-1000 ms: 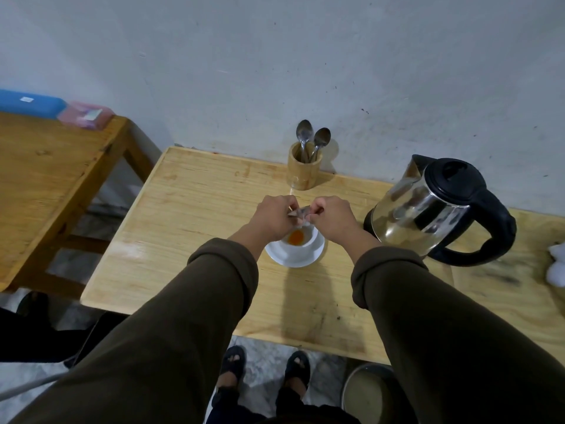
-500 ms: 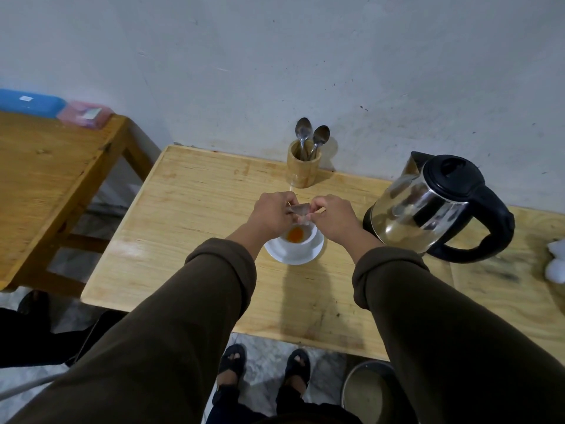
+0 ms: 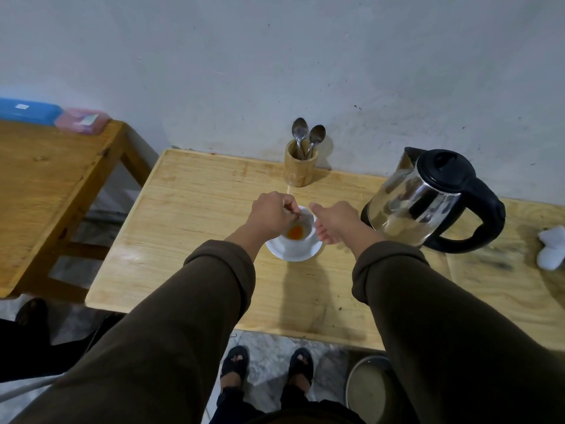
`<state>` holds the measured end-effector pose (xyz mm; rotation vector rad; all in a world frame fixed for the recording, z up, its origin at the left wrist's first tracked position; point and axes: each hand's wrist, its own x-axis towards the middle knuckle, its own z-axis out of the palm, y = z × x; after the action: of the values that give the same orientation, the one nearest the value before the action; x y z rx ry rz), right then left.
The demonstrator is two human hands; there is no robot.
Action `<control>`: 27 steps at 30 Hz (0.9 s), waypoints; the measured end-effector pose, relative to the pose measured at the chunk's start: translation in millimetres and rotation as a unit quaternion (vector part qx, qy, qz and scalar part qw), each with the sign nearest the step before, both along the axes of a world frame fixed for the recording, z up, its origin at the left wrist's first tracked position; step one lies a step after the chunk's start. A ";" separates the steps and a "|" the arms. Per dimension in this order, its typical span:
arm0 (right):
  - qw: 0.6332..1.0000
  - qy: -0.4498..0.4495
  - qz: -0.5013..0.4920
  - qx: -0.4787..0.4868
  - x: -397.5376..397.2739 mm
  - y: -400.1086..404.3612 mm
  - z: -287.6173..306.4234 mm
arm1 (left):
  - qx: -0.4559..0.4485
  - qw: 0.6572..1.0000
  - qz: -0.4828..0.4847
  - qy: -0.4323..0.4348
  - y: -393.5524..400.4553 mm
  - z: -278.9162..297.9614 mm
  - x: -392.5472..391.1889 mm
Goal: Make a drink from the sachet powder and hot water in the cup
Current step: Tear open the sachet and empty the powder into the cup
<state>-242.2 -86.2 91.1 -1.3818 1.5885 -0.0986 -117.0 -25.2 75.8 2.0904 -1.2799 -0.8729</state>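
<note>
Resting on a white saucer (image 3: 286, 252) on the worktop (image 3: 195, 228), the white cup (image 3: 301, 235) with orange powder (image 3: 295, 231) is seen; over it the sachet (image 3: 301, 214) is pinched by the left hand (image 3: 270, 214), the right hand (image 3: 334, 221) open, empty; kettle (image 3: 428, 200) and spoon holder (image 3: 300, 168) beyond

Glossy mirrored steel kettle (image 3: 415, 203), matt black plastic lid, on a smooth pale wooden table (image 3: 189, 215).

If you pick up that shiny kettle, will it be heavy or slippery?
Probably heavy for one hand: the kettle has a big metal body, though how much water is inside cannot be seen. Its polished side looks slippery, so the thick black handle seems the safer hold. Pushed, it would likely slide rather than tip.
</note>
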 end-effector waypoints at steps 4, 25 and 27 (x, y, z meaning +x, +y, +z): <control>0.995 -0.054 -0.017 0.085 2.1 10.7 9.0 | 0.001 1.000 -0.012 0.007 3.4 -1.3 3.3; 0.985 -0.141 -0.073 0.071 92.8 62.6 -16.3 | 0.026 0.986 0.119 0.115 64.7 -9.5 101.1; 0.987 -0.127 -0.048 0.080 104.7 73.2 -30.0 | 0.036 0.984 0.128 0.116 73.8 -19.1 112.2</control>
<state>-137.5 -13.0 61.1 -1.1212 1.4162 -0.1944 -4.8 48.6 56.7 2.0785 -0.8501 -1.0236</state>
